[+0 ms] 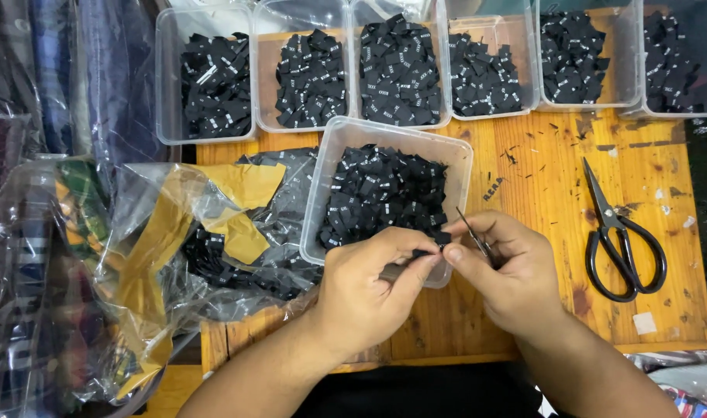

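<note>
Two bare hands meet above the near edge of a wooden worktop [539,186], whose orange-brown boards are scratched and flecked with dark thread scraps. Along the far edge stands a row of six clear plastic tubs [206,77], each filled with small black woven labels bearing white marks. A seventh clear tub [384,193], tilted slightly, sits nearer and holds the same kind of black labels; its near rim lies just beyond the hands. To its left a crumpled clear plastic bag [206,240] patched with yellow-brown tape spills further black labels onto the worktop. Stacked fabrics in transparent wrapping [36,232] crowd the left margin. Large black-handled scissors [621,240] lie closed on the worktop to the right, well apart from both hands. The left hand [361,290] pinches a single black label [440,240] between thumb and forefinger, fingers clenched around it. The right hand [508,271] touches the label's other side with its thumb and forefinger while gripping a small thread snip [476,236], whose thin metal blades point up and away toward the tub. The label sits exactly where the fingertips of both hands meet, just over the near tub's front rim.
</note>
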